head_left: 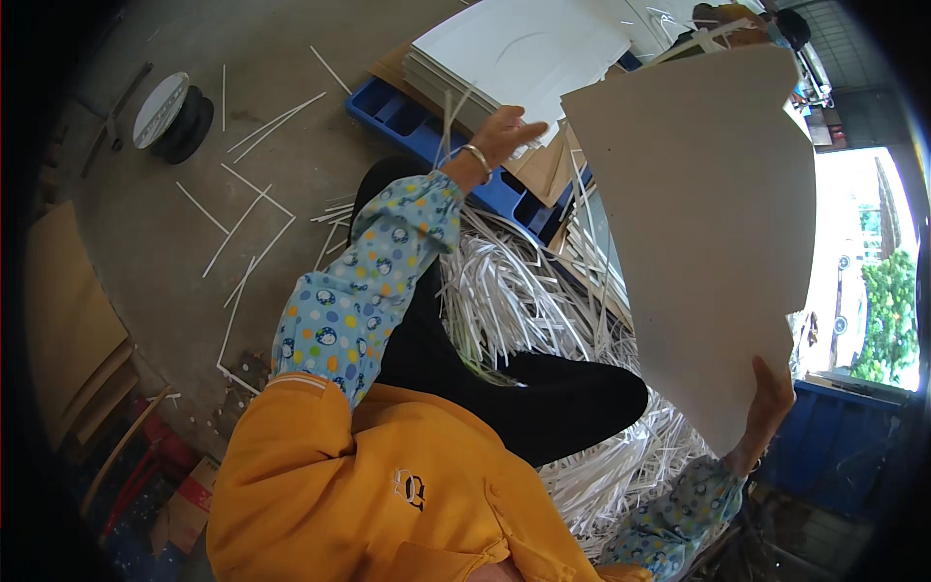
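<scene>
A large pale sheet of board stands raised and tilted on my right side, with a notched outer edge. My right hand grips its lower edge, and some of those fingers are hidden behind it. My left hand is stretched out with fingers apart and nothing in it, apart from the sheet. Just beyond that hand lies a stack of white sheets on a blue plastic pallet. A couple of thin white strips stick up beside my left wrist.
A heap of white offcut strips lies around my legs, and loose strips are scattered on the concrete floor. A round-topped black stool stands at far left. Brown boards lean at the left edge. Another person is partly visible at top right.
</scene>
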Motion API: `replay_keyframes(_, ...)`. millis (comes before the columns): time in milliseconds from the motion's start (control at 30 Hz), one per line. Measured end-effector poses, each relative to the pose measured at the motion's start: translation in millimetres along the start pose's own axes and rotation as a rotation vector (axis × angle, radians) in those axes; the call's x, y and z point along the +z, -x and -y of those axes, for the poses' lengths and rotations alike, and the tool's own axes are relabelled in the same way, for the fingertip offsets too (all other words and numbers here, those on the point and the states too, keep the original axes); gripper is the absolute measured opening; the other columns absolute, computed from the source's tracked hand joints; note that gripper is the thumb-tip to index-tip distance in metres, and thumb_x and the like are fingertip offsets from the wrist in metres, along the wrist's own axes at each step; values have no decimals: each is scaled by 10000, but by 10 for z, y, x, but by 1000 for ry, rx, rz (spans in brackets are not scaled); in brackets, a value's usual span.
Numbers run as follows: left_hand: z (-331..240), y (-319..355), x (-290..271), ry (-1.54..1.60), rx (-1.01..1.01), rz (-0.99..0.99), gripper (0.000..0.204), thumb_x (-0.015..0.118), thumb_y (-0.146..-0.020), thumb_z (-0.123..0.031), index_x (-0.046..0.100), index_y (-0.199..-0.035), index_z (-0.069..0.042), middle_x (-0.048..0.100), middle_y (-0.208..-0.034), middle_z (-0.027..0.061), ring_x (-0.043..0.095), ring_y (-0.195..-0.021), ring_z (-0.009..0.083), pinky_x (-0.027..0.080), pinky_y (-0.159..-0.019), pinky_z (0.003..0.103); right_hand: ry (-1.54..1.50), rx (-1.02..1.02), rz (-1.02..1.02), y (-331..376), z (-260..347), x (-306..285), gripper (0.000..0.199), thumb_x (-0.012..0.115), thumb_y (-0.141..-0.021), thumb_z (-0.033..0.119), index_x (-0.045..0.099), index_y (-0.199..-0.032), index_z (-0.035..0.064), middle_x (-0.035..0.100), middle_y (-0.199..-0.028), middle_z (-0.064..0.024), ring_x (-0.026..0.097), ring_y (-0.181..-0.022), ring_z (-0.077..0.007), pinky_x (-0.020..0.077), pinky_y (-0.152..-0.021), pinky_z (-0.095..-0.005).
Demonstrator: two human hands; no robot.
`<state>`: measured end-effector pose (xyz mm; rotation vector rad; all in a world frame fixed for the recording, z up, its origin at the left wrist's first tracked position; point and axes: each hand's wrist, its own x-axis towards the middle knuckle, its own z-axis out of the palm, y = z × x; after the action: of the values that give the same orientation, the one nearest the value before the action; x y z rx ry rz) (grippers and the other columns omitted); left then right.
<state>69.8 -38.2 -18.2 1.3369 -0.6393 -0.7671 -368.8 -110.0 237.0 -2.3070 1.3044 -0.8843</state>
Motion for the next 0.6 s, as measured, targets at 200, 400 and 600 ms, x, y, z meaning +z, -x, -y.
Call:
replay_keyframes(200, 209, -120, 589, 340, -219, 91, 1228, 811, -521, -165, -99, -1328, 3, 178, -1321, 347, 195, -1270, 365, 220, -1019, 376, 55, 107, -38, 136, 189, -358, 222, 619, -756, 12, 608, -974, -21, 625, -843, -33, 546, -739, -89, 430, -661, -220)
replay_keyframes(400, 924, 377, 1524, 608, -185, 462, 1185, 804, -501, -64, -26, -1345, -13, 103, -1392, 235, 139, -1299, 298, 225, -1021, 353, -30, 144, -4, 155, 233, -359, 171, 631, -746, 28, 613, -906, -29, 602, -800, -16, 532, -712, -84, 418, -639, -208)
replay_keyframes(600, 848, 526, 1832, 618, -91, 867, 357, 583, -820, -209, 495, -1071, 29, 567, -1009, 119, 563, -926, 204, 415, -864, 317, -117, 155, -50, 162, 140, -473, 170, 633, -746, 37, 621, -907, -17, 607, -809, -18, 537, -711, -83, 418, -639, -204)
